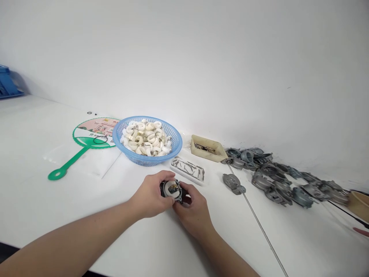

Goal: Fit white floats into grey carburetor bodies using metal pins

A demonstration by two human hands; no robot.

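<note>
My left hand (154, 194) and my right hand (193, 207) both grip a small round metal housing (179, 187) low in the middle of the view. A white round insert (167, 187) sits inside it, with brass-coloured bits in a dark piece at its centre. The left thumb and fingers close around the left side, the thumb lying on the white insert. On the right side, the right fingers wrap the housing, partly hidden behind it. Just beyond the hands lies a white tray (188, 171) of thin metal pins.
A blue basket (144, 160) holds many white ring parts. Left of it lies a green-handled fan (69, 163). A beige box (207, 154) holds small parts. Grey metal housings (278, 184) and a long rod (262, 229) lie right. Another person's finger (360, 231) shows at the right edge.
</note>
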